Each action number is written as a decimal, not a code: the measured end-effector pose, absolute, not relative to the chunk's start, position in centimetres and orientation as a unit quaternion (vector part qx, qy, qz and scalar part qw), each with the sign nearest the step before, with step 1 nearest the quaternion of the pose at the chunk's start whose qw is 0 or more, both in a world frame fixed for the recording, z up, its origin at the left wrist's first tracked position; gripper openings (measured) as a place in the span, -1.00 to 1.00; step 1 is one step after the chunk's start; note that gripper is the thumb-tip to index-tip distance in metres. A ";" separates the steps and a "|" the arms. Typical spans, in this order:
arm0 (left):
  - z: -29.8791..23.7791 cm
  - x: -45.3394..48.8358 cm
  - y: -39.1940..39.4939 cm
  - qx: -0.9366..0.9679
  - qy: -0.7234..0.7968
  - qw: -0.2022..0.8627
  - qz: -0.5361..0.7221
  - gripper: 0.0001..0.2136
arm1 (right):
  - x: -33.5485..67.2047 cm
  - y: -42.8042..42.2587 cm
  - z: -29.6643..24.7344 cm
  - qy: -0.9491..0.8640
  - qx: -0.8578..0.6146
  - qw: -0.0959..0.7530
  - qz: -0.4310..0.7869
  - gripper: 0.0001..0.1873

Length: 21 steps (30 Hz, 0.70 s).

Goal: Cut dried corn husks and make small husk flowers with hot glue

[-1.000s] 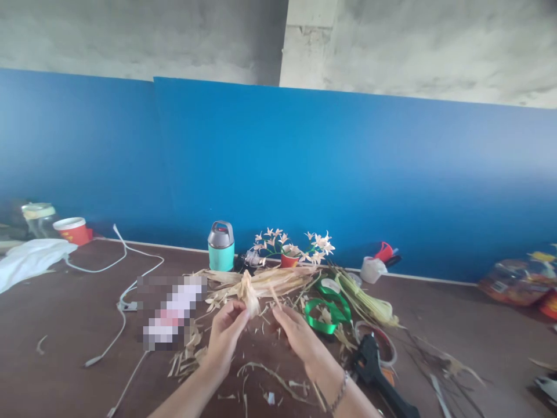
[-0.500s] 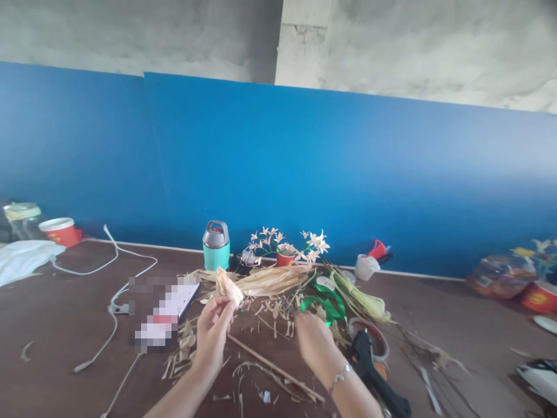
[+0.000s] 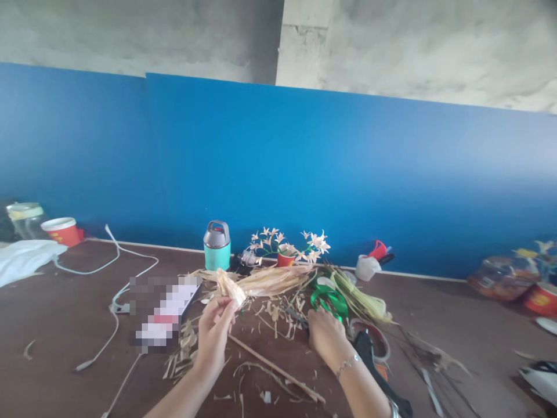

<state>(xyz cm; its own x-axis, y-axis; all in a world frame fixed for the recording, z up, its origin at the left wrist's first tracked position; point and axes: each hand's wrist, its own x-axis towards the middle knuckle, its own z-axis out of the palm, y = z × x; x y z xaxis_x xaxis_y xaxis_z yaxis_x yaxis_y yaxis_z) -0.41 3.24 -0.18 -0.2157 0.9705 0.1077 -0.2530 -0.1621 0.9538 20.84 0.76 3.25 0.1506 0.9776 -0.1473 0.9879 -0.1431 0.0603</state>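
Observation:
My left hand (image 3: 213,335) is raised over the brown table (image 3: 65,325), its fingers pinched on a pale dried husk bundle (image 3: 229,287). My right hand (image 3: 325,337) rests knuckles-up beside the green ribbon (image 3: 331,299). Its fingers are curled down over a small dark thing that I cannot make out. A thin straight stick (image 3: 278,370) lies on the table between my forearms. Behind my hands lies a pile of long dried husks (image 3: 272,280), with several husk scraps (image 3: 185,351) scattered around it.
A black glue gun (image 3: 369,354) lies by my right wrist. At the blue wall stand a teal flask (image 3: 216,245), a small pot of husk flowers (image 3: 287,248) and a red cup (image 3: 61,230). White cables (image 3: 115,302) cross the left of the table. Packets (image 3: 500,278) sit far right.
My right hand let go of the thin stick, which now lies on the table, and moved forward and right to the green ribbon. My left hand kept the husk bundle and shifted left.

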 end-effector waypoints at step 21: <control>0.4 1.2 2.1 0.480 0.441 0.563 0.508 -0.86 | 22.0 -0.2 5.6 0.669 0.738 0.037 -0.083 -0.63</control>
<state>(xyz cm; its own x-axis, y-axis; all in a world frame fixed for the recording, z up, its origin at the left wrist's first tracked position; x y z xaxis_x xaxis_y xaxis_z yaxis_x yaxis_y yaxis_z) 1.22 2.11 0.41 0.0943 0.9955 -0.0091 -0.1498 0.0232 0.9884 22.04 -0.16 5.62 0.0914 0.9808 -0.1722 0.9931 -0.1025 -0.0567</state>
